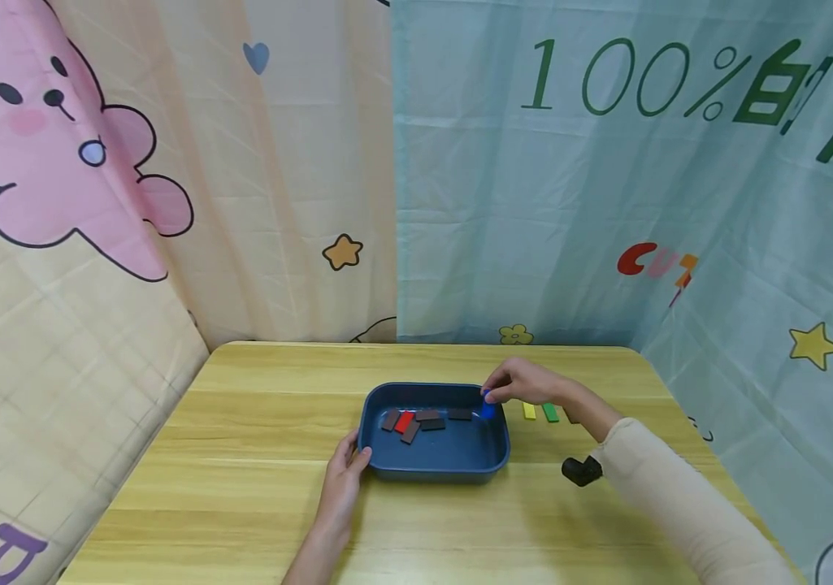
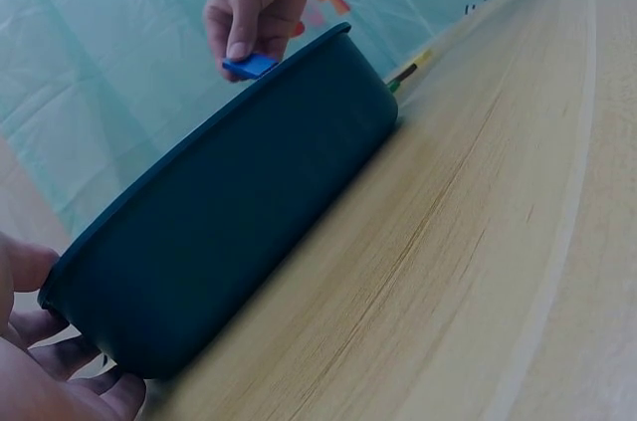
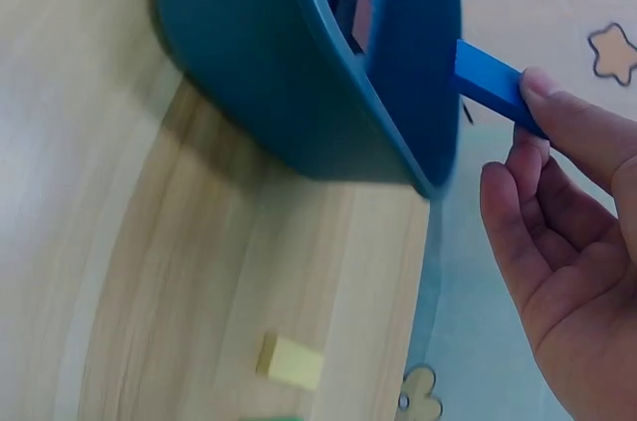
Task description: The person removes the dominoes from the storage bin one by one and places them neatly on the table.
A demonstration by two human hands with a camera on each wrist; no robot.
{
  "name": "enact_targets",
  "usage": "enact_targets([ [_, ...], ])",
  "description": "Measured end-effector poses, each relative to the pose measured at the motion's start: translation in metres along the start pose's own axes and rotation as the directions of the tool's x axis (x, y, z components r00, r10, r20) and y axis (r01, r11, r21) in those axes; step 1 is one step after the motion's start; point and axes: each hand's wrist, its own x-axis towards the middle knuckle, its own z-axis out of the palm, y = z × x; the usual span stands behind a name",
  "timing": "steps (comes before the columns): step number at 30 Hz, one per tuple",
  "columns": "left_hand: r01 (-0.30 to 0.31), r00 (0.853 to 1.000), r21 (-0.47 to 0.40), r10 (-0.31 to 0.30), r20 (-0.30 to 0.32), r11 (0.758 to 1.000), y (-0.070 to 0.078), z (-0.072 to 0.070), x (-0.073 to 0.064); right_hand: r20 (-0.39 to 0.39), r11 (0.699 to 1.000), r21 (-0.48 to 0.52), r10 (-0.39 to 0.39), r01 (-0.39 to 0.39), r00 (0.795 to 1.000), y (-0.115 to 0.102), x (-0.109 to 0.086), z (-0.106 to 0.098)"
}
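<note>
A dark blue rectangular basin (image 1: pixel 453 451) stands on the table. My left hand (image 1: pixel 344 470) grips its near left corner, thumb at the rim and fingers along the outer wall (image 2: pixel 229 182). Over the basin's right end, my right hand (image 1: pixel 522 380) pinches a flat blue block (image 3: pixel 493 85) between thumb and fingers. Several dark brown or black blocks (image 1: pixel 433 424) and a red block (image 1: pixel 404 422) lie on the basin floor, mostly in its left and middle parts.
Right of the basin, a yellow block (image 1: pixel 529 412) and a green block (image 1: pixel 550 413) lie on the wooden table (image 1: pixel 255 422). A dark block there is partly hidden by the right forearm. A black device (image 1: pixel 581 471) sits at the right wrist. Printed curtains (image 1: pixel 504 203) hang behind.
</note>
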Motion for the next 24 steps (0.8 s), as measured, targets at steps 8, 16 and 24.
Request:
enact_targets([
  [8,0.0,1.0,0.011,0.0,-0.01,1.0,-0.001,-0.001,0.001,-0.021,0.995,0.06,0.084,-0.083,0.996,0.009,-0.028,-0.021],
  [16,0.018,1.0,0.01,-0.018,-0.022,1.0,-0.001,-0.001,0.0,0.033,0.98,0.055,0.191,-0.192,0.981,0.026,-0.049,-0.03],
  [24,0.014,1.0,0.005,-0.013,-0.014,1.0,-0.001,0.0,0.001,0.025,0.969,0.094,0.226,-0.227,0.974,0.044,-0.058,-0.023],
])
